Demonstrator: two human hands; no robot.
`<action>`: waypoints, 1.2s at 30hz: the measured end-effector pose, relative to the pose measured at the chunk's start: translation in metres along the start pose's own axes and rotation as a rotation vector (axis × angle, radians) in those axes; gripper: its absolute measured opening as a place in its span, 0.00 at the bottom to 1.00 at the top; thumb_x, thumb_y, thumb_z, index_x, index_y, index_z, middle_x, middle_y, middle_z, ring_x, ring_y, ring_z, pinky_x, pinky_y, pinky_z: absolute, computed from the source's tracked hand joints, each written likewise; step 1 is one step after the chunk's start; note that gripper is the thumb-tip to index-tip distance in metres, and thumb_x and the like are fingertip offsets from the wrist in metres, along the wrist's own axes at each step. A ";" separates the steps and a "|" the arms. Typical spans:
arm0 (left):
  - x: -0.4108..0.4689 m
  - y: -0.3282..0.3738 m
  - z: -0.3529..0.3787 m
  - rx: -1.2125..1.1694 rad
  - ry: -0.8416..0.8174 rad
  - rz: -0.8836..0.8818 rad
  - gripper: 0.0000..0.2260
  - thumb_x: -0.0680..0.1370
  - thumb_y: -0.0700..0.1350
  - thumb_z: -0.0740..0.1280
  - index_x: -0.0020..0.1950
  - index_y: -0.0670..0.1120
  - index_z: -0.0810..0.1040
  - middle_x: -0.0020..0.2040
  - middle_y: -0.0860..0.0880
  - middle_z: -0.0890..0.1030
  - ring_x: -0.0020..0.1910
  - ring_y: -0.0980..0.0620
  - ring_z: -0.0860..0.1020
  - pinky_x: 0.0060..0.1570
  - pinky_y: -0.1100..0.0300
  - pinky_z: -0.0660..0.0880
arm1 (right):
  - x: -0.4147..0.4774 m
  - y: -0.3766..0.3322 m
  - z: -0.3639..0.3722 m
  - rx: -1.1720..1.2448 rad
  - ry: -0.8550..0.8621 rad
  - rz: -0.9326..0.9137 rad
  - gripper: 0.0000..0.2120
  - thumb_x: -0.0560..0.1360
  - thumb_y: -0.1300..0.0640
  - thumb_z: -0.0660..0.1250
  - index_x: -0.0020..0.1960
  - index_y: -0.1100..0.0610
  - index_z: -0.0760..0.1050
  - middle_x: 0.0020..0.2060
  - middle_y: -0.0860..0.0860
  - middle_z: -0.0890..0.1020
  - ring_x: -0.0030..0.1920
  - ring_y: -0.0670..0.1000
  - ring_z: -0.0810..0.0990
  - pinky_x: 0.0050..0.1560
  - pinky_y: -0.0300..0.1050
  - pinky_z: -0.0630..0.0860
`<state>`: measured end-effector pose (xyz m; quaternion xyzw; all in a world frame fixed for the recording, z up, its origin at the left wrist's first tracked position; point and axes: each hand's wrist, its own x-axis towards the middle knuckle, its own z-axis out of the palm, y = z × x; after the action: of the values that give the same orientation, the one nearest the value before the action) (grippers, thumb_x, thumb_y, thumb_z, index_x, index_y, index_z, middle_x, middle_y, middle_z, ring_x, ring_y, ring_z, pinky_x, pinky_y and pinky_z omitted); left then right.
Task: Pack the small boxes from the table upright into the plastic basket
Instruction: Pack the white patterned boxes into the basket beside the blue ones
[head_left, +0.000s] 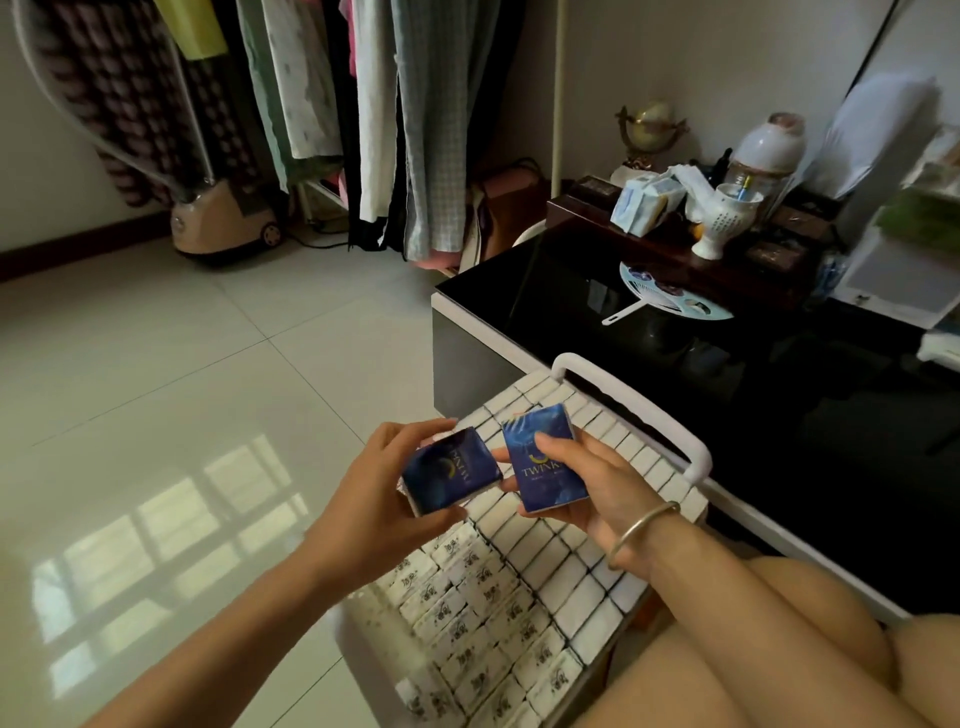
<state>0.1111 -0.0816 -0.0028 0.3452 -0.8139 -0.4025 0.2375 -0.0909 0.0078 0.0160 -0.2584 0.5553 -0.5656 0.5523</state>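
Each of my hands holds one small dark blue box above the white plastic basket (654, 421). My left hand (374, 499) grips a blue box (451, 472) lying tilted, its printed face up. My right hand (592, 488), with a metal bangle on the wrist, grips a second blue box (545, 457) marked TWINK, thumb across its face. The two boxes are close together, nearly touching. Below them the basket is filled with rows of several small white boxes (545, 566) standing on edge, packed tight.
The basket stands on the tiled floor (171, 395) against a low black glass table (753, 364). On the table lie a hand fan (675, 299), a white cup (727, 218), tissue packs and ornaments. Clothes hang on a rack behind; my knees are at lower right.
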 end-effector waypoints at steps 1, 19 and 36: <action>-0.001 -0.001 0.002 0.021 0.018 0.014 0.35 0.68 0.46 0.78 0.70 0.59 0.66 0.60 0.59 0.71 0.58 0.57 0.75 0.47 0.63 0.79 | 0.000 0.001 0.001 -0.013 0.011 -0.001 0.13 0.77 0.57 0.63 0.61 0.57 0.74 0.52 0.58 0.84 0.52 0.62 0.82 0.46 0.53 0.80; -0.019 -0.010 -0.032 -0.348 -0.203 -0.194 0.30 0.76 0.30 0.67 0.71 0.57 0.70 0.63 0.55 0.79 0.63 0.55 0.77 0.57 0.53 0.79 | -0.002 0.023 0.037 -0.404 -0.146 -0.070 0.21 0.68 0.44 0.71 0.59 0.49 0.78 0.55 0.47 0.82 0.59 0.45 0.78 0.65 0.49 0.73; -0.014 -0.011 -0.029 -0.381 -0.207 -0.307 0.25 0.70 0.41 0.75 0.64 0.53 0.73 0.58 0.50 0.81 0.57 0.51 0.80 0.54 0.54 0.81 | 0.003 0.044 0.051 -0.504 -0.149 -0.131 0.22 0.73 0.53 0.71 0.64 0.41 0.68 0.59 0.47 0.75 0.60 0.48 0.76 0.56 0.47 0.78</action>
<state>0.1438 -0.0902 0.0030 0.3707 -0.6815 -0.6129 0.1499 -0.0302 -0.0021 -0.0123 -0.4639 0.6184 -0.4236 0.4722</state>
